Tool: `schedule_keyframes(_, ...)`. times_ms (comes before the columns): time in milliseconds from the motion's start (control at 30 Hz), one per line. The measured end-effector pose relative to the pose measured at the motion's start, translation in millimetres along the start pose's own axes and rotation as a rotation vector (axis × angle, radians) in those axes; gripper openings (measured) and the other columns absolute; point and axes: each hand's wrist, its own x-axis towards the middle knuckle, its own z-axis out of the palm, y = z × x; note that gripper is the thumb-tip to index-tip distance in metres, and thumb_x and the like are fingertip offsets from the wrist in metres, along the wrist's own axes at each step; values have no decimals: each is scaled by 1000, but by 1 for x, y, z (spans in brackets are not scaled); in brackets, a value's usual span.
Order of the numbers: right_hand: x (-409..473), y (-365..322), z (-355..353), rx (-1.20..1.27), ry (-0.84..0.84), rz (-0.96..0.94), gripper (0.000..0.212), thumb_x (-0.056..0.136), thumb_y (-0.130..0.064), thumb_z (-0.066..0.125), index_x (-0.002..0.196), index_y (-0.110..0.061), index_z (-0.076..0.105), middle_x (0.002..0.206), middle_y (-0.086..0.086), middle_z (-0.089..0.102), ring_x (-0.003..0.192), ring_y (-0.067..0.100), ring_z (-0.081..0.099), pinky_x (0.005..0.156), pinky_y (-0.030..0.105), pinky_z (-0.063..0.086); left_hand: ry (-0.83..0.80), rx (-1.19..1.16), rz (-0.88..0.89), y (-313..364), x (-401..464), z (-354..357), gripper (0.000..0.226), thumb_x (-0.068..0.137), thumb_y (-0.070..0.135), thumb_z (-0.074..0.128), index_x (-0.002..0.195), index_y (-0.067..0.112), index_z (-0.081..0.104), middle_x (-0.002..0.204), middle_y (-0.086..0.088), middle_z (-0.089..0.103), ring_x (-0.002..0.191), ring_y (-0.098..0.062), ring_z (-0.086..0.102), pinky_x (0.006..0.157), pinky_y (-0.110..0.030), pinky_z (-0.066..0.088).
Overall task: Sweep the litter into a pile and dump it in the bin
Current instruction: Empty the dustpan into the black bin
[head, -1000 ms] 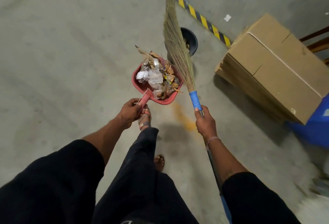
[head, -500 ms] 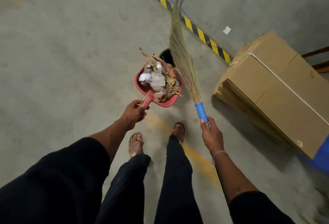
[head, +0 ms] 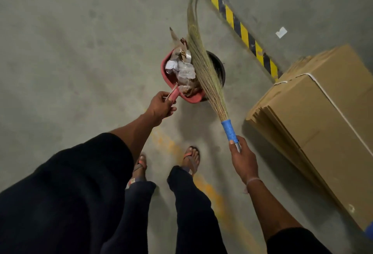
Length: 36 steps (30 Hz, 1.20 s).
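Now over bin (head: 219, 66): dustpan (head: 191, 98), gripped by left hand (head: 159, 106); broom (head: 203, 66) gripped by right hand (head: 243, 161). No legible writing.

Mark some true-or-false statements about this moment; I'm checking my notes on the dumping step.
1. The left hand holds the red dustpan by its handle. True.
2. The dustpan is empty. False: litter of paper and dry leaves is piled in it.
3. The right hand grips the broom with bristles pointing down at the floor. False: the bristles point up and away from the person.
4. The black bin shows just behind the dustpan and broom. True.
5. A cardboard box sits to the person's left. False: it is on the right.
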Motion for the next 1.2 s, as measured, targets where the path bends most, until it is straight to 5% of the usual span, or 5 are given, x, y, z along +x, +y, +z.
schedule_keyframes(267, 36, 17, -6, -8, 17, 26, 39, 103, -55, 40, 137, -38, 48, 104, -4, 63, 97, 24, 61, 84, 39, 50, -35, 250, 146, 12, 28, 32, 37, 99, 37, 58, 117, 7, 47, 112, -12, 61, 74, -26, 75, 59, -37, 56)
schedule_keyframes(600, 36, 41, 9, -136, 139, 6, 32, 102, -43, 51, 132, -32, 50, 90, 5, 68, 80, 31, 64, 71, 38, 53, -38, 544, 217, 33, 30, 49, 58, 97, 54, 50, 109, -3, 52, 87, -16, 71, 59, -21, 74, 49, -43, 61)
schedule_keyframes(700, 38, 52, 15, -179, 169, 19, 32, 100, -40, 54, 130, -30, 50, 90, 8, 68, 81, 34, 65, 73, 43, 55, 4, 610, 250, 41, 26, 54, 53, 98, 50, 49, 108, -3, 52, 83, -17, 70, 61, -26, 73, 45, -35, 56)
schedule_keyframes(967, 33, 62, 19, -221, 237, 23, 34, 101, -35, 54, 133, -26, 48, 91, 11, 64, 82, 36, 63, 71, 41, 52, 144, 799, 334, 57, 6, 72, 31, 101, 23, 49, 116, -5, 52, 99, -20, 63, 86, -36, 60, 69, -35, 39)
schedule_keyframes(1200, 29, 64, 20, -225, 241, 49, 33, 101, -37, 53, 131, -29, 45, 89, 10, 63, 80, 34, 62, 72, 42, 54, 189, 800, 340, 50, -4, 75, 44, 94, 18, 51, 130, -5, 43, 122, -27, 58, 105, -43, 59, 75, -38, 42)
